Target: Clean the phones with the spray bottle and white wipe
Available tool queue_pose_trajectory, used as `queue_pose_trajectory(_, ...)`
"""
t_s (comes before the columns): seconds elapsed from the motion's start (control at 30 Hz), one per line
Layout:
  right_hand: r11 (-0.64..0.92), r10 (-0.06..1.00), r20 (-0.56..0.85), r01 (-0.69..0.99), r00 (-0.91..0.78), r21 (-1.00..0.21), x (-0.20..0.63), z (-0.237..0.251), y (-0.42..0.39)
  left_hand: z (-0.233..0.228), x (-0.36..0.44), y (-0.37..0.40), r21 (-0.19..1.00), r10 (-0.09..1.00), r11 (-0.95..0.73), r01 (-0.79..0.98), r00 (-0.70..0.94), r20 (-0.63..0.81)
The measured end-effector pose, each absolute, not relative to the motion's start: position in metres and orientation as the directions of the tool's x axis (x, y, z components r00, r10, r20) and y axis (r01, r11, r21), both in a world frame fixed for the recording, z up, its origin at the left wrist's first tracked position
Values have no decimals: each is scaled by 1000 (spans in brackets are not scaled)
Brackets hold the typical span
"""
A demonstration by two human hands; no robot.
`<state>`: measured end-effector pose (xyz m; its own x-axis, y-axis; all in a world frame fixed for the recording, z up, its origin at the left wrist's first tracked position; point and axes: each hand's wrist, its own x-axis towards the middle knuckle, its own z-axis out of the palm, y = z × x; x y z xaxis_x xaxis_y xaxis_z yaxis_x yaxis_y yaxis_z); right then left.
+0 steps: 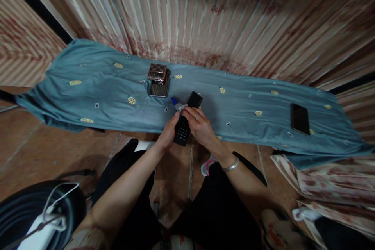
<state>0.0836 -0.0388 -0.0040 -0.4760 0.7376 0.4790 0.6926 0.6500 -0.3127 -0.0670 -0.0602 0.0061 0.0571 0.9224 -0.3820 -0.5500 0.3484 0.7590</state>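
A long black remote control [182, 132] with rows of small buttons lies slantwise between my hands, its lower end past the near edge of the cloth. My left hand [168, 132] is closed at its left side, the thumb close to a crumpled white tissue [183, 108]. Bent over the device from the right, my right hand [201, 127] pinches the tissue at the fingertips. A small clear bottle with a blue cap [174, 100] points up and left beside the tissue. Which fingers hold the bottle, if any, is hidden.
A teal patterned cloth [240, 101] covers the narrow bench. On it stand a shiny checkered box [158, 80] behind my hands and a dark phone [300, 118] far right. Pleated curtains [187, 15] hang behind. A black coiled hose [17, 207] and white power strip [38, 228] are lower left.
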Motion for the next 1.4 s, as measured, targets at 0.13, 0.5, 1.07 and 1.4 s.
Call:
queue_pose_trajectory(0.13,610,763,486,723,-426,-323,94,-4,-28,10,-67,-64,739,909,404,-540,144,-391)
queue_pose_trajectory(0.5,547,786,514,773,-343,-320,116,-4,-8,8,-65,-72,792,899,437,-427,229,-373)
queue_pose_trajectory(1.07,625,756,466,719,-460,-305,88,-2,-40,12,-69,-60,755,917,372,-540,89,-388)
queue_pose_trajectory(1.4,578,764,517,766,-386,-282,105,-4,-23,9,-65,-69,820,921,389,-420,179,-345)
